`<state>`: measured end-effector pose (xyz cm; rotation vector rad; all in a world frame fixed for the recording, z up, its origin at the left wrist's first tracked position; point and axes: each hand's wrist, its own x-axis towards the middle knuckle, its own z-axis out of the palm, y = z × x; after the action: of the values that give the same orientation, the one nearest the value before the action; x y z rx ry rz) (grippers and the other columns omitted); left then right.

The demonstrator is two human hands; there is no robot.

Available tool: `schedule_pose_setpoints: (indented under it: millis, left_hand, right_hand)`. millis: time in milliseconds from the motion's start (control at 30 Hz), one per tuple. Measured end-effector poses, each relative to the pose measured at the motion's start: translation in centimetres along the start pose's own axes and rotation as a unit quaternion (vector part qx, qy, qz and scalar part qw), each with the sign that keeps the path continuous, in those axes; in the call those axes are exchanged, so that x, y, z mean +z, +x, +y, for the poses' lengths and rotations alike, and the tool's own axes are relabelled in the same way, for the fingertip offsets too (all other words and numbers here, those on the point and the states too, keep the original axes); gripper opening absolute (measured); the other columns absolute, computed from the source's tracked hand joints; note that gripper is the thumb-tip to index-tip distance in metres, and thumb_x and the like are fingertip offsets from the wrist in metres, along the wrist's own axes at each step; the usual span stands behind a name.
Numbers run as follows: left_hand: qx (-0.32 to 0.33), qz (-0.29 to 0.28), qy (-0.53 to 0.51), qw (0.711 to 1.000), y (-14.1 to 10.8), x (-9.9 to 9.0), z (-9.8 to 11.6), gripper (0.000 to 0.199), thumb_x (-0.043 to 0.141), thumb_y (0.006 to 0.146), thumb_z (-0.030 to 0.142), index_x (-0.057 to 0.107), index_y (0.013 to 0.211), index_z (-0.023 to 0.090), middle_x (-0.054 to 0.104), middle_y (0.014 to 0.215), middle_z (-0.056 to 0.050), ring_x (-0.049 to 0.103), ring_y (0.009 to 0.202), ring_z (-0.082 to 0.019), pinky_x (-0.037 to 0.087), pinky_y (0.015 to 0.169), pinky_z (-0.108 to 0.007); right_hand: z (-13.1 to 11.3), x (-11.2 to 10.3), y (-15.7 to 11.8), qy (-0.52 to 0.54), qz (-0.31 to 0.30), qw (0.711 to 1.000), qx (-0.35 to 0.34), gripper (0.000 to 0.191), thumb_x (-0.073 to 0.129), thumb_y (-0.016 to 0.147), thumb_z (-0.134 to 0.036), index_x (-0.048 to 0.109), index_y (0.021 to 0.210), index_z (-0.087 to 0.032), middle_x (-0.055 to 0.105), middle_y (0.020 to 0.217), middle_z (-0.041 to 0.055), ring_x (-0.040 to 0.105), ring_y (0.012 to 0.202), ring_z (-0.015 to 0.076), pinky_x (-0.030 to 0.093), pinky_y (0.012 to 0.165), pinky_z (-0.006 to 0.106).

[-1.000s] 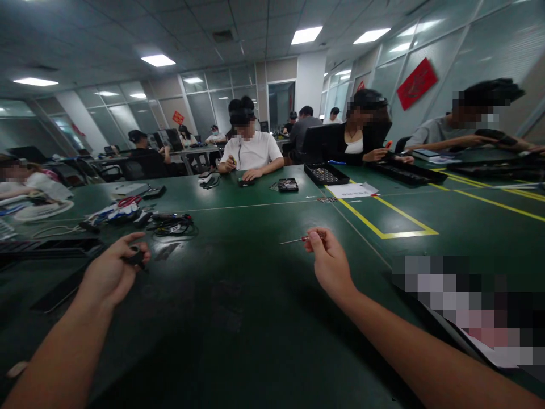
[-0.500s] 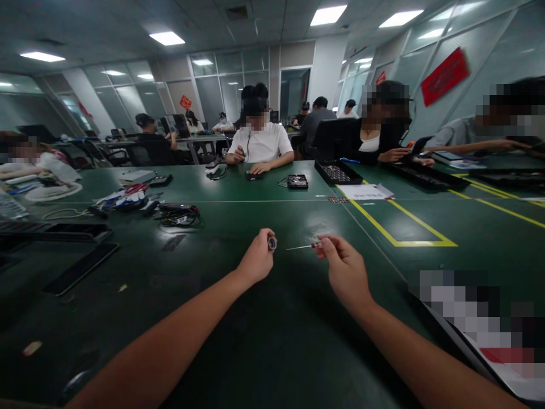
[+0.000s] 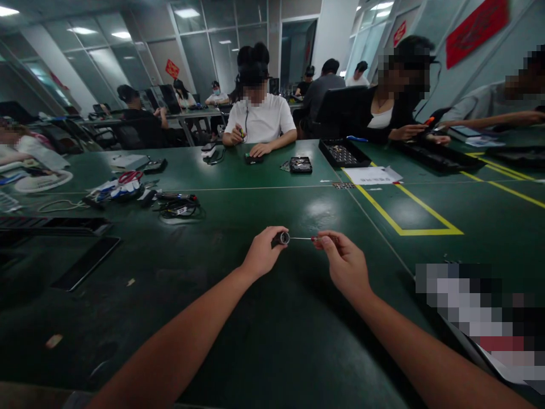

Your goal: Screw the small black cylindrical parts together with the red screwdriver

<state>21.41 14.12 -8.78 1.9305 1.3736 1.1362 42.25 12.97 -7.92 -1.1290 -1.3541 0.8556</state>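
Above the green table (image 3: 255, 318), my left hand (image 3: 263, 254) is closed around a dark cylindrical part (image 3: 281, 238) with a round, ring-like end facing me. My right hand (image 3: 346, 262) pinches the handle of a small screwdriver (image 3: 301, 238), reddish where it shows, with a thin metal shaft. The shaft points left and its tip is at the rim of the cylindrical part; whether it is inside cannot be made out. Fingers cover most of the handle and the rear of the part.
Bundled black cables (image 3: 181, 207) and gloves with red-handled tool (image 3: 128, 184) lie at the left back. A flat black panel (image 3: 87, 264) is at left. Across the table a person in white (image 3: 259, 119) works near a black tray (image 3: 343, 153).
The view has tilted down. My left hand has moved toward the right with the cylindrical part, and the screwdriver tip, apart from it before, is now at its rim.
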Motion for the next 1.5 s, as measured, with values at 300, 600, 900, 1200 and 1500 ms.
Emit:
schedule_pose_setpoints:
  millis: [300, 600, 900, 1200, 1500]
  left_hand:
    - [0.013, 0.016, 0.01, 1.0, -0.2, 0.0, -0.5, 0.038, 0.072, 0.082, 0.005, 0.068, 0.116, 0.02, 0.07, 0.116, -0.006, 0.064, 0.109, -0.021, 0.049, 0.101, -0.038]
    - [0.035, -0.041, 0.043, 0.998, -1.3, -0.8, 1.3, 0.039, 0.071, 0.086, 0.011, 0.067, 0.122, 0.025, 0.071, 0.119, -0.005, 0.064, 0.112, -0.023, 0.04, 0.112, -0.049]
    - [0.019, -0.038, 0.065, 0.997, -2.8, -0.9, 1.4, 0.038, 0.072, 0.086, 0.014, 0.067, 0.121, 0.026, 0.072, 0.119, -0.004, 0.065, 0.114, -0.024, 0.023, 0.123, -0.057]
    - [0.008, -0.027, 0.072, 0.997, -2.9, -0.9, 1.6, 0.041, 0.074, 0.084, 0.012, 0.068, 0.124, 0.023, 0.07, 0.125, -0.006, 0.063, 0.12, -0.025, 0.023, 0.123, -0.058]
    - [0.03, -0.022, 0.041, 0.998, -3.0, -1.1, 1.2, 0.041, 0.074, 0.083, 0.009, 0.069, 0.121, 0.021, 0.07, 0.124, -0.007, 0.064, 0.117, -0.023, 0.048, 0.108, -0.041]
  right_hand:
    - [0.1, 0.3, 0.3, 0.009, -0.011, 1.0, 0.0, 0.033, 0.064, 0.088, -0.052, 0.07, 0.096, -0.021, 0.076, 0.084, 0.0062, 0.071, 0.078, 0.0228, 0.056, 0.078, 0.041]
    - [-2.0, -0.9, -0.2, -0.224, 0.022, 0.972, -0.069, 0.057, 0.052, 0.092, -0.062, 0.053, 0.051, -0.023, 0.046, 0.043, -0.0019, 0.045, 0.044, 0.0144, 0.03, 0.049, 0.03]
    - [-3.0, -1.4, 0.0, -0.181, -0.135, 0.96, -0.168, 0.025, 0.05, 0.094, -0.038, 0.067, 0.105, -0.023, 0.075, 0.092, 0.0063, 0.07, 0.081, 0.0247, 0.049, 0.073, 0.036]
    - [-3.1, -0.7, -1.1, -0.224, -0.088, 0.954, -0.177, 0.028, 0.04, 0.098, -0.033, 0.064, 0.107, -0.021, 0.072, 0.081, 0.0053, 0.068, 0.072, 0.0231, 0.046, 0.068, 0.033]
    - [-2.5, -0.4, -0.9, -0.242, -0.08, 0.96, -0.119, 0.033, 0.035, 0.101, -0.041, 0.061, 0.107, -0.021, 0.071, 0.078, 0.0052, 0.066, 0.066, 0.0229, 0.043, 0.062, 0.033]
